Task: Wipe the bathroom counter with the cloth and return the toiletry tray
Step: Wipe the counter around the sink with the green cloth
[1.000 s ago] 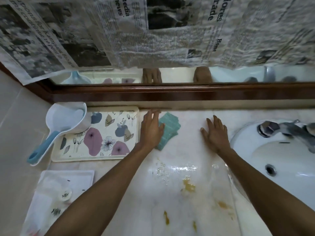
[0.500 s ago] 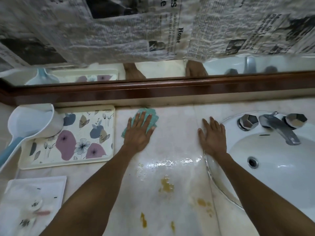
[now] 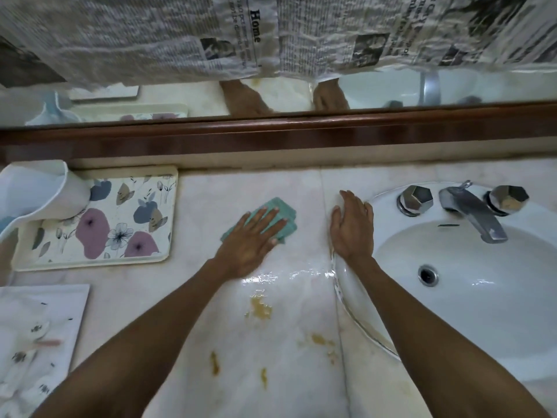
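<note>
Left hand (image 3: 251,239) lay flat on the cloth (image 3: 278,214), palm down, fingers spread and pressing it to the counter (image 3: 211,297); no pinch, just weight on top. The teal cloth was folded and poked out past the fingertips toward the mirror (image 3: 391,89) and a bit on the thumb side, the rest hidden under the palm. Right hand (image 3: 351,229) was also flat, fingers together and extended, empty, resting on the counter just beside the cloth with its wrist at the sink (image 3: 512,342) rim. The two hands were near each other but apart.

The tray (image 3: 99,218), floral print, sat well to the outer side of the left hand, against the back ledge, not touched by either hand. A white scoop (image 3: 39,194) rested on the tray's far-left corner. A wet sheen lay on the counter just behind the left wrist. Yellow-brown stains (image 3: 259,309) lay between the two forearms, nearer the body than the cloth. A white sheet (image 3: 39,327) with small bits on it lay outside the left forearm. Faucet (image 3: 473,212) stood beyond the right hand. Newspaper (image 3: 271,34) covered the top of the mirror.
</note>
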The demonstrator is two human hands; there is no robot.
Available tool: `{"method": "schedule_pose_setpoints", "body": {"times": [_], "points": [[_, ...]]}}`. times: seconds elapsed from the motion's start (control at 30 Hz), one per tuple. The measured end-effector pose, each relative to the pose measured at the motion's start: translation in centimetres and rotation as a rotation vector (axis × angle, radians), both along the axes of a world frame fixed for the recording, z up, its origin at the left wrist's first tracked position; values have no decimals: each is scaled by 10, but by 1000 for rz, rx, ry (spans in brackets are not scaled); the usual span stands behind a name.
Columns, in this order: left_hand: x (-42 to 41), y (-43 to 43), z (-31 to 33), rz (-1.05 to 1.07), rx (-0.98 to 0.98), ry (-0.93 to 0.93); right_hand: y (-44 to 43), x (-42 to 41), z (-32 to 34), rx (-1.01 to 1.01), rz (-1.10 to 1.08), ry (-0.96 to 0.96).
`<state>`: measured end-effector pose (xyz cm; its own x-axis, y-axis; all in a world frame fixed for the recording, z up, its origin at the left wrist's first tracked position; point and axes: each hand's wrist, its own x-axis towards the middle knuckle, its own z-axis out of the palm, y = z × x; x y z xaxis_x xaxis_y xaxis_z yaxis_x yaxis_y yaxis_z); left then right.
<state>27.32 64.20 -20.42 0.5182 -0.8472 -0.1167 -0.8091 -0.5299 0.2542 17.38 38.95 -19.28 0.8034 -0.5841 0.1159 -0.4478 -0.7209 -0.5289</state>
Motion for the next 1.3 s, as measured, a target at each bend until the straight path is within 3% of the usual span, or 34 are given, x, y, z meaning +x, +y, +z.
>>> {"method": "schedule_pose_setpoints", "body": {"times": [0.1, 0.2, 0.27, 0.4, 0.6, 0.67, 0.8, 0.87, 1.03, 1.13, 1.23, 1.3], "points": [[34, 2, 0, 239, 33, -31, 1, 0, 2, 21, 7, -43], [41, -52, -2, 511, 27, -19, 1, -5, 6, 108, -10, -107], [30, -93, -3, 563, 38, -7, 0, -7, 8, 228, -53, -178], [-25, -119, -4, 274, -13, 0, -2, -6, 3, 342, -94, -262], [-71, -28, 6, -124, 35, 9, -4, -10, 4, 279, -25, -281], [-44, -18, 8, -55, 32, 14, -5, -11, 0, 240, 31, -251], [-2, -63, 5, 343, 44, 49, -10, -16, -7, 227, 71, -192], [-10, -84, 2, 398, 33, 42, -10, -18, -6, 252, 71, -206], [-94, -75, 3, 153, -107, 219, -6, -19, 6, 319, 11, -233], [-130, -39, 8, -11, -97, 246, -5, -18, 6, 310, 22, -194], [-111, -13, 14, -238, -23, 191, -4, -19, 3, 244, 75, -168], [-82, -13, 13, -220, -10, 164, -4, -19, 1, 206, 96, -164]]}}
